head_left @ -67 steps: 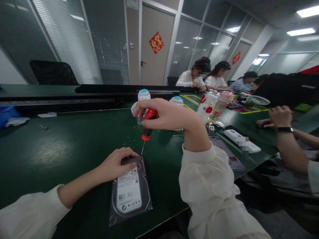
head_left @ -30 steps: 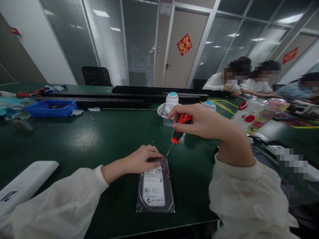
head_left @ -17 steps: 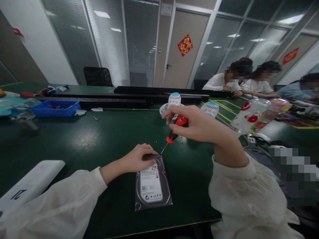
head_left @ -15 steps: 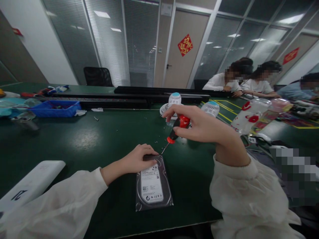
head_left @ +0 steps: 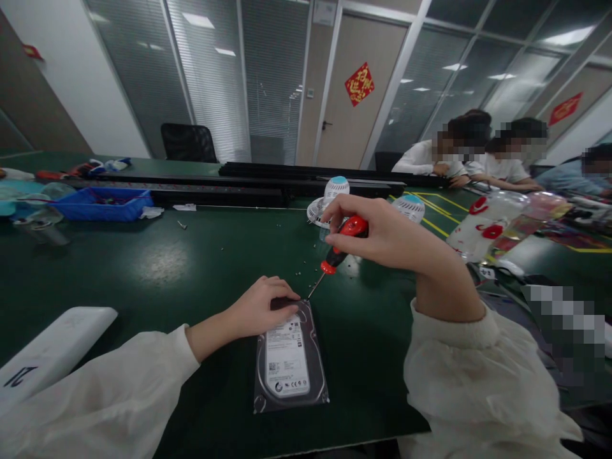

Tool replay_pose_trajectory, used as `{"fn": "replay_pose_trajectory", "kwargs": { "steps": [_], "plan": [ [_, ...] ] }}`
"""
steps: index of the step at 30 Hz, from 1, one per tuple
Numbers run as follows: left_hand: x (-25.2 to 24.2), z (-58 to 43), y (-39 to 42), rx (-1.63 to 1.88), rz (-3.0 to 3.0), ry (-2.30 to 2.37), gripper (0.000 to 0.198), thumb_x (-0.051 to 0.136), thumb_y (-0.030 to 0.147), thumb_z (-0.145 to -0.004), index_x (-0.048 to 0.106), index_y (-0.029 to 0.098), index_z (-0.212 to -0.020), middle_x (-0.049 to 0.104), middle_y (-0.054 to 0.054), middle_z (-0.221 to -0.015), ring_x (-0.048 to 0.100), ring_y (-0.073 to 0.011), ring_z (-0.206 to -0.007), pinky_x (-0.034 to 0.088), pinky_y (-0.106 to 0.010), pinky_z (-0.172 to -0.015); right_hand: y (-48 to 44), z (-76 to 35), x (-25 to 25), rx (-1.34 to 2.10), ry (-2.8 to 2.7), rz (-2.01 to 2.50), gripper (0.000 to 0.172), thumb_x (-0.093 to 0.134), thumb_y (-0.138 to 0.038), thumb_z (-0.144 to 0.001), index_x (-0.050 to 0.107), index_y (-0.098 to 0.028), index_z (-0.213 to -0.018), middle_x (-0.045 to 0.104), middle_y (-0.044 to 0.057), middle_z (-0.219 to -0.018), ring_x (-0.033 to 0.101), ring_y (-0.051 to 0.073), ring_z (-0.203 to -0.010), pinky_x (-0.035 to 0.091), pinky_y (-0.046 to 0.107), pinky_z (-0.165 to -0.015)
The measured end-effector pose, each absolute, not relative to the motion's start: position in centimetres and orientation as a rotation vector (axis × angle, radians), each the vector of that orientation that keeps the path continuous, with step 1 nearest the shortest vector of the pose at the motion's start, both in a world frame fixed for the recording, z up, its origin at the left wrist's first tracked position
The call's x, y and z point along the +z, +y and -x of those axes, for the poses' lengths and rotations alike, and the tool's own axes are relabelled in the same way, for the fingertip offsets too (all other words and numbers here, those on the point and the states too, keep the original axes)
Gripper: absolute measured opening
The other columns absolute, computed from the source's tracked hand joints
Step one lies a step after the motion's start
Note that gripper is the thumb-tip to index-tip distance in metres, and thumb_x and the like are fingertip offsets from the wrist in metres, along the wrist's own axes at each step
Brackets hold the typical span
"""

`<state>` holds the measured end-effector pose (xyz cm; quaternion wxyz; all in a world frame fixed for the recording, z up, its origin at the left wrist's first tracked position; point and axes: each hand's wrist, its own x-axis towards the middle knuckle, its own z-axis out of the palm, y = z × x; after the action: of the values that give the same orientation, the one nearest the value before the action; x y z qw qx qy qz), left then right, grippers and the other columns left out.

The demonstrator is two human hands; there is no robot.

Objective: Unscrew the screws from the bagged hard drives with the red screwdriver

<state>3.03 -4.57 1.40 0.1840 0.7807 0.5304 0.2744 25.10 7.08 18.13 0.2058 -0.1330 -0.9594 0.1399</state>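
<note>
On hard drive (head_left: pixel 288 363) | left hand (head_left: pixel 262 308), thumb spread from fingers | right hand (head_left: pixel 380 231) arched above, pinching screwdriver (head_left: pixel 335 256)

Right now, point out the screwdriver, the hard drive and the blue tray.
Screwdriver (head_left: pixel 333 258): head view, black part of its handle.
Hard drive (head_left: pixel 289 358): head view, white label.
Blue tray (head_left: pixel 108 212): head view, front wall.

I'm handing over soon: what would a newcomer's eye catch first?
Probably the red screwdriver in the right hand, its tip at the far right corner of the hard drive. The left hand rests on its far end. Next come the red diamond sign on the door and the blue tray at left.
</note>
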Motion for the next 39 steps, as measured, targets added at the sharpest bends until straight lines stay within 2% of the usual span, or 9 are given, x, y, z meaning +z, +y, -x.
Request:
{"fn": "replay_pose_trajectory", "kwargs": {
  "steps": [2, 8, 13, 18, 23, 28, 33, 39],
  "plan": [
    [1.4, -3.2, -4.6, 0.793, -2.195, 1.514, 0.025, 0.059, 0.035, -0.100, 0.075, 0.022, -0.115, 0.076, -0.006, -0.112, 0.068, -0.0248, -0.106, 0.047, -0.047, -0.099, 7.2, -25.1, 18.1, 0.398, -2.662, 0.372, 0.023, 0.066, -0.034, -0.089, 0.062, -0.016, -0.103, 0.068, 0.005, -0.095, 0.063, 0.016, -0.081, 0.048, 0.030, -0.073],
    [1.4, -4.1, -4.9, 0.854, -2.138, 1.603, 0.019, 0.063, 0.031, -0.097, 0.077, 0.022, -0.106, 0.078, -0.004, -0.104, 0.070, -0.0249, -0.100, 0.048, -0.046, -0.096, 7.3, -25.1, 18.3, 0.376, -2.726, 0.254, 0.024, 0.064, -0.024, -0.084, 0.064, -0.016, -0.106, 0.069, 0.005, -0.099, 0.063, 0.016, -0.084, 0.048, 0.029, -0.074],
    [1.3, -4.9, -5.0, 0.876, -2.092, 1.631, 0.021, 0.058, 0.030, -0.100, 0.076, 0.022, -0.107, 0.079, -0.004, -0.103, 0.069, -0.0244, -0.099, 0.049, -0.047, -0.096, 7.5, -25.2, 18.3, 0.388, -2.702, 0.330, 0.018, 0.063, -0.032, -0.088, 0.063, -0.018, -0.100, 0.069, 0.003, -0.090, 0.062, 0.015, -0.077, 0.048, 0.030, -0.070],
    [1.3, -4.8, -4.9, 0.866, -2.025, 1.579, 0.022, 0.060, 0.031, -0.099, 0.077, 0.021, -0.108, 0.078, -0.004, -0.104, 0.070, -0.0234, -0.099, 0.051, -0.044, -0.096, 7.3, -25.7, 18.6, 0.365, -2.746, 0.307, 0.031, 0.065, -0.022, -0.080, 0.062, -0.019, -0.111, 0.068, 0.005, -0.104, 0.062, 0.016, -0.084, 0.048, 0.030, -0.074],
    [1.2, -4.6, -4.7, 0.874, -1.961, 1.532, 0.022, 0.059, 0.030, -0.099, 0.076, 0.020, -0.109, 0.077, -0.005, -0.105, 0.070, -0.0218, -0.097, 0.055, -0.037, -0.088, 7.3, -25.7, 18.4, 0.372, -2.708, 0.333, 0.022, 0.063, -0.035, -0.092, 0.062, -0.017, -0.104, 0.067, 0.005, -0.095, 0.061, 0.015, -0.079, 0.047, 0.030, -0.071],
    [1.2, -4.5, -4.6, 0.845, -1.989, 1.520, 0.023, 0.058, 0.032, -0.100, 0.076, 0.020, -0.110, 0.076, -0.005, -0.106, 0.070, -0.0225, -0.099, 0.054, -0.040, -0.092, 7.3, -25.8, 18.4, 0.361, -2.745, 0.272, 0.029, 0.065, -0.022, -0.084, 0.059, -0.018, -0.112, 0.066, 0.005, -0.107, 0.062, 0.016, -0.089, 0.049, 0.030, -0.078],
    [1.0, -4.3, -4.4, 0.845, -2.009, 1.496, 0.023, 0.057, 0.030, -0.100, 0.076, 0.020, -0.110, 0.076, -0.005, -0.106, 0.070, -0.0215, -0.099, 0.052, -0.039, -0.091, 7.1, -25.7, 18.2, 0.421, -2.696, 0.337, 0.024, 0.064, -0.035, -0.092, 0.059, -0.017, -0.108, 0.067, 0.006, -0.102, 0.063, 0.017, -0.087, 0.049, 0.032, -0.077],
    [0.8, -4.4, -4.3, 0.849, -1.993, 1.480, 0.022, 0.057, 0.028, -0.100, 0.077, 0.021, -0.108, 0.076, -0.003, -0.105, 0.070, -0.0197, -0.098, 0.052, -0.036, -0.090, 7.2, -25.6, 17.9, 0.395, -2.696, 0.206, 0.031, 0.066, -0.018, -0.081, 0.059, -0.016, -0.111, 0.065, 0.004, -0.105, 0.060, 0.014, -0.086, 0.047, 0.027, -0.075]
  ]
}}
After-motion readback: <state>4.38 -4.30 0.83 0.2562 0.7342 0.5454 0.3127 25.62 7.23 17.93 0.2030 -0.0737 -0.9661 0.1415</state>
